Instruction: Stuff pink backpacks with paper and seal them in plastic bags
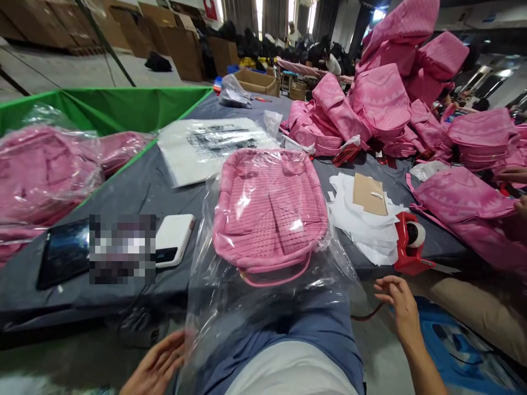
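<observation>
A pink backpack point(269, 211) lies on the grey-covered table inside a clear plastic bag point(230, 307). Its straps face up, and its top handle loop points toward me. The loose end of the bag hangs over the table edge above my lap. My left hand point(158, 362) is at the bag's lower left edge, fingers stretched out; whether it touches the film I cannot tell. Beyond the bag's right side, my right hand point(397, 302) is raised with its fingers apart and slightly bent, just below a red tape dispenser point(405, 249). Nothing shows in it.
White paper sheets point(366, 236) with a brown card lie right of the backpack. Flat plastic bags point(214, 145) lie behind it. A white power bank point(175, 241) and a dark tablet point(66, 252) are at left. Pink backpacks point(379, 104) pile up at right, near another person's hands point(521, 206).
</observation>
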Available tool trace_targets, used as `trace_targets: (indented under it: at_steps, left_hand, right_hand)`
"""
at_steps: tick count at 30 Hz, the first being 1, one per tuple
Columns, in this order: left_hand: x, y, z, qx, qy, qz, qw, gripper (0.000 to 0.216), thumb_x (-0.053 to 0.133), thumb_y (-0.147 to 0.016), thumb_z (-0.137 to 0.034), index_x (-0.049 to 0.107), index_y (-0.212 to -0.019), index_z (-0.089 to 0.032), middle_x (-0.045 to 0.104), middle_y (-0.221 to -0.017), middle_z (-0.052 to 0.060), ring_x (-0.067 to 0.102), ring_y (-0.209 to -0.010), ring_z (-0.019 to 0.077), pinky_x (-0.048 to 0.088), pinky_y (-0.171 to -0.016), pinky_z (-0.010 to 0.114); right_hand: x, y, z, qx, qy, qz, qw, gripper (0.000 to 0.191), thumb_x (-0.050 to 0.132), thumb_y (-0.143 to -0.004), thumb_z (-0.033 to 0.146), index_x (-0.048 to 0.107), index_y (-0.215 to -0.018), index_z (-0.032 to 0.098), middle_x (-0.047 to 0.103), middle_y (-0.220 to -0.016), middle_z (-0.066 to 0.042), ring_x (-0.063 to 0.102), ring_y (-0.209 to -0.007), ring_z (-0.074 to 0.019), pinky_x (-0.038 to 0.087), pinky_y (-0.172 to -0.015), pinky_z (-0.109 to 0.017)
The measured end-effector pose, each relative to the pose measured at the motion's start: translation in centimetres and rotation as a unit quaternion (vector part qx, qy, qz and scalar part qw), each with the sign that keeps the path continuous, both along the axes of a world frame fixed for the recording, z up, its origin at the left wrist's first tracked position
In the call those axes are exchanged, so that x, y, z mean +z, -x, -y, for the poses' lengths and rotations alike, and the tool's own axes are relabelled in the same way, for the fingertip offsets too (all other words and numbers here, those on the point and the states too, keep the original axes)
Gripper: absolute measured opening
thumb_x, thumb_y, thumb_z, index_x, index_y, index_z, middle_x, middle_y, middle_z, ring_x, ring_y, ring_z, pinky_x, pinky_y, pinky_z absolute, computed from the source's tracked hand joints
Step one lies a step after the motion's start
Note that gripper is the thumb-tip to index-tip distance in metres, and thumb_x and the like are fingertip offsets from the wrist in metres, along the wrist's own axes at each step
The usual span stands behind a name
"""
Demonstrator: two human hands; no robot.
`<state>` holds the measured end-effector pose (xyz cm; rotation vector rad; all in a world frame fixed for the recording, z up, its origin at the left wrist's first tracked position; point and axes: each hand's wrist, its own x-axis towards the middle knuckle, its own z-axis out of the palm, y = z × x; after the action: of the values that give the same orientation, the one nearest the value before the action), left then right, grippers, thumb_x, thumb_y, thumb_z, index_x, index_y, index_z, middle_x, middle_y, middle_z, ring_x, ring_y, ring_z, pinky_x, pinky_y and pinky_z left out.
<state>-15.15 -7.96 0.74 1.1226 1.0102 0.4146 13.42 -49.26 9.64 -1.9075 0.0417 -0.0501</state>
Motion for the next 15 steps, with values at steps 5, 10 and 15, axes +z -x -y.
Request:
trace_targets:
  at_steps: [5,10,15]
  left_hand:
    - [4.3,-5.2,-0.4,-0.025,0.010,-0.021,0.999,0.074,0.085,-0.041,-0.077,0.078,-0.087,-0.020,0.080,-0.094,0.011,0.073,-0.098,0.0339,0.060,-0.087,0.039]
    - [4.8,-6.8,1.7,0.041,-0.065,-0.059,0.995,0.082,0.075,-0.038,-0.090,0.074,-0.079,-0.019,0.075,-0.077,0.004,0.069,-0.074,0.0240,0.058,-0.068,0.032]
    - [4.6,-6.6,2.5,0.073,-0.122,-0.073,0.987,0.074,0.070,-0.051,-0.091,0.059,-0.065,-0.020,0.050,-0.051,-0.006,0.044,-0.049,0.0111,0.038,-0.044,0.022]
  right_hand:
    - [-0.4,-2.5,-4.1,0.120,0.133,-0.068,0.981,0.062,0.061,-0.071,0.079,0.063,-0.094,0.022,0.071,-0.076,-0.005,0.069,-0.070,-0.0253,0.053,-0.059,-0.035]
    - [-0.9,-1.6,-6.6,0.097,0.169,-0.010,0.981,0.062,0.052,-0.076,0.085,0.055,-0.085,0.024,0.045,-0.046,0.008,0.046,-0.042,-0.0162,0.038,-0.048,-0.028]
    - [0.1,-1.7,-5.8,0.103,0.227,0.054,0.967,0.067,0.040,-0.082,0.090,0.052,-0.068,0.025,0.045,-0.047,0.004,0.046,-0.046,-0.0157,0.036,-0.051,-0.028]
